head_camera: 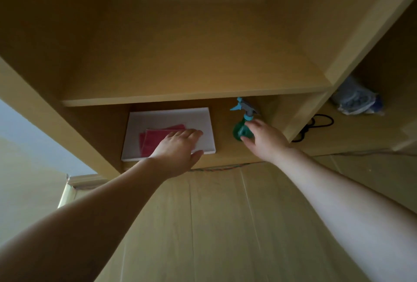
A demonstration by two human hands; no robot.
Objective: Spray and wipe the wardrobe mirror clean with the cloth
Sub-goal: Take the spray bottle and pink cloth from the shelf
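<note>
Two hands: both reach into the lower shelf (pixel 223 146) together, I judge so that cloth and sprayer come out in one go.
White board (pixel 158 119): lies flat at the shelf's left end, close to its front edge, and carries the cloth.
Cloth (pixel 153 139): pink and folded, on the board's front-left part.
Left hand (pixel 178 148): palm down, fingers straight and close together over the cloth's right side, gripping nothing. I judge it is held flat to press and gather the fabric, but I cannot tell if it touches.
Spray bottle (pixel 239 130): teal, upright toward the shelf's right end, its pale trigger head pointing left.
Right hand (pixel 264 139): part open, thumb low and fingers high on either side of the bottle's body, shaped to wrap it. The grip is not closed.
Divider (pixel 300 112): upright panel just right of the bottle, leaving that hand little room.
Black cable (pixel 320 121), plastic bag (pixel 356 101): in the next compartment to the right, well apart from the bottle.
Mirror: outside my view.
Stage: fetching, I judge; spraying and wiping are both still to do.
</note>
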